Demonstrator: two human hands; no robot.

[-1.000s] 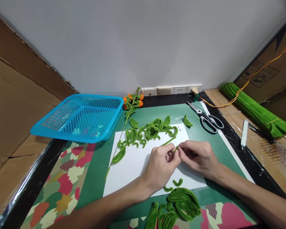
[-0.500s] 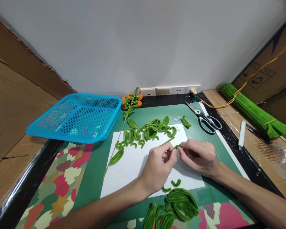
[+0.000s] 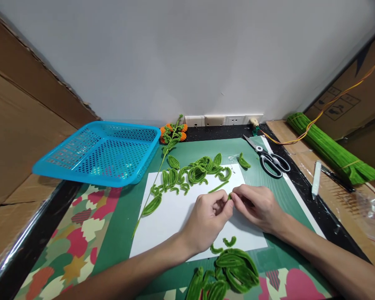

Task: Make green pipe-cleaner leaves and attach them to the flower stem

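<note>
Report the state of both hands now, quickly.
Left hand: closed, pinching a small green fuzzy piece.
Right hand: closed, pinching the same piece.

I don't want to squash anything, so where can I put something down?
The white paper is bare between the leafy stem and the left hand. Green mat is bare between the scissors and the right hand. It's crowded at the paper's far edge, with green leaves, and just below the paper, with another leaf pile.

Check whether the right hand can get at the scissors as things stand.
Probably yes: nothing visible blocks the way from the right hand to the scissors, though it is busy with a small green piece.
</note>
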